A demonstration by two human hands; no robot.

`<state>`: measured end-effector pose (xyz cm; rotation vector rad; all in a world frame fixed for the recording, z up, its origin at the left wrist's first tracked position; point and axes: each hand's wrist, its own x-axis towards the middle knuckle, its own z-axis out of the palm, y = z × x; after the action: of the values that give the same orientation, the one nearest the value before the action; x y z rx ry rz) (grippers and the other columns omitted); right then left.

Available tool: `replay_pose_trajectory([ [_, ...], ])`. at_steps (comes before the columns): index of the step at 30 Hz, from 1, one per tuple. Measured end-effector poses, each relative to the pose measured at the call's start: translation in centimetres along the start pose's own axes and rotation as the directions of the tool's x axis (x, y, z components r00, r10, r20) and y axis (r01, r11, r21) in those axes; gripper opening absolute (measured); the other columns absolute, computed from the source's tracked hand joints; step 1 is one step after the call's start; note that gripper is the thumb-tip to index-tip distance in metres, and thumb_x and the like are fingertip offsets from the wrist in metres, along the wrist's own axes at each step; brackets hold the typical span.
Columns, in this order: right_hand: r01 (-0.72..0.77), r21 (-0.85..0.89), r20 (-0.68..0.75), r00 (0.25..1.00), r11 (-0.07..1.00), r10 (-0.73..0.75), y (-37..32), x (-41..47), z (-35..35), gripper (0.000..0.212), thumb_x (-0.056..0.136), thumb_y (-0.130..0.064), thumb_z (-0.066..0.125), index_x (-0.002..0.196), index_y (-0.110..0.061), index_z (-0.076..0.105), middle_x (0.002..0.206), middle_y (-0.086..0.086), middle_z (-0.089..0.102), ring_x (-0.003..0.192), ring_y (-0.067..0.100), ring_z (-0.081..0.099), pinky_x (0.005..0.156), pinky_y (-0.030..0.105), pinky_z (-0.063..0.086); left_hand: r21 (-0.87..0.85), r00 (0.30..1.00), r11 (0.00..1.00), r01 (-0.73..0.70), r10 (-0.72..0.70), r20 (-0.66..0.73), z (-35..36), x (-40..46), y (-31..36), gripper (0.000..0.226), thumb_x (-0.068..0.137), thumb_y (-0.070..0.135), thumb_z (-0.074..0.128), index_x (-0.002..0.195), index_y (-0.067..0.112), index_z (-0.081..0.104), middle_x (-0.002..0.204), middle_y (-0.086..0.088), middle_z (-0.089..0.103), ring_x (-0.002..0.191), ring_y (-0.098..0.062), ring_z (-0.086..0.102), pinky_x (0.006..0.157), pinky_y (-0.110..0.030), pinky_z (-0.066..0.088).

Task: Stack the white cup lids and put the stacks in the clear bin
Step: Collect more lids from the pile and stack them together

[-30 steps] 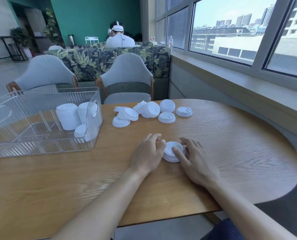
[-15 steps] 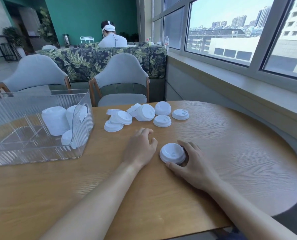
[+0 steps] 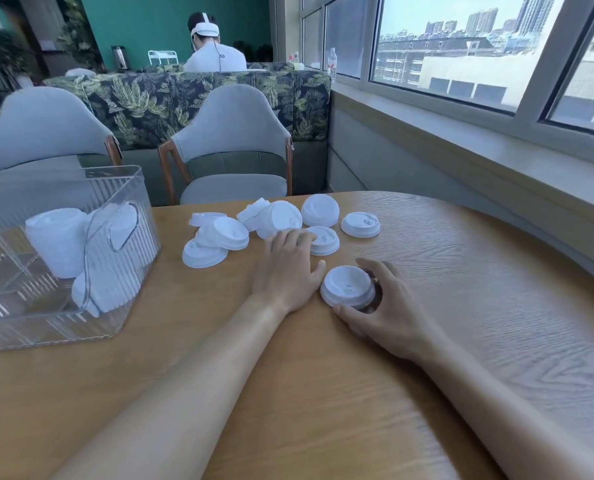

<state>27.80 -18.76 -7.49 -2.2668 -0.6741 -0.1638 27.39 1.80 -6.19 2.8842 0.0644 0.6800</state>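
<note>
A short stack of white cup lids stands on the wooden table, and my right hand curls round its right and near sides. My left hand lies flat with fingers stretched forward, its fingertips touching a loose lid. Several more loose lids lie scattered behind it. The clear bin stands at the left and holds taller lid stacks, one upright and others lying on their sides.
Two grey chairs stand beyond the table's far edge, with a leaf-patterned sofa behind them where a person sits. A window sill runs along the right. The table's rounded edge curves away at the right.
My left hand has left the short stack and slid forward to the loose lids. My right hand stays round the stack. The view has moved closer and slightly left.
</note>
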Motion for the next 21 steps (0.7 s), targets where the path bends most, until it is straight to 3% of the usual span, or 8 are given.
replay_pose_trajectory([
  [7, 0.031, -0.08, 0.007, 1.0, 0.996, -0.031, 0.1, 1.1, 0.2, 0.08, 0.072, -0.065, 0.069, 0.141, -0.035, 0.042, 0.134, -0.02, 0.048, 0.128, 0.004, 0.041, 0.103, 0.029, 0.04, 0.006, 0.999, 1.0, 0.014, -0.013, -0.042, 1.7, 2.8, -0.3, 0.051, 0.097, 0.049, 0.052, 0.137, 0.017, 0.056, 0.14, -0.001, 0.058, 0.137, -0.022, 0.043, 0.118, -0.037, 0.022],
  [16, 0.042, -0.103, -0.008, 0.999, 0.994, -0.043, 0.1, 1.1, 0.5, 0.072, 0.075, -0.062, 0.07, 0.137, -0.037, 0.042, 0.128, -0.02, 0.05, 0.123, 0.004, 0.042, 0.099, 0.029, 0.042, -0.006, 0.999, 0.999, 0.032, -0.032, 0.021, 2.8, 4.2, -0.4, 0.058, 0.1, 0.054, 0.044, 0.138, 0.012, 0.054, 0.148, -0.006, 0.054, 0.151, -0.024, 0.025, 0.124, -0.041, 0.008],
  [21, 0.046, -0.117, -0.011, 0.999, 0.992, -0.047, 0.1, 1.1, 0.5, 0.074, 0.075, -0.063, 0.07, 0.138, -0.036, 0.042, 0.129, -0.02, 0.05, 0.123, 0.004, 0.042, 0.1, 0.028, 0.041, -0.012, 0.999, 0.999, 0.031, -0.03, 0.016, 3.0, 4.3, -0.6, 0.055, 0.099, 0.054, 0.046, 0.134, 0.013, 0.056, 0.145, -0.006, 0.056, 0.149, -0.024, 0.027, 0.124, -0.04, 0.009],
])
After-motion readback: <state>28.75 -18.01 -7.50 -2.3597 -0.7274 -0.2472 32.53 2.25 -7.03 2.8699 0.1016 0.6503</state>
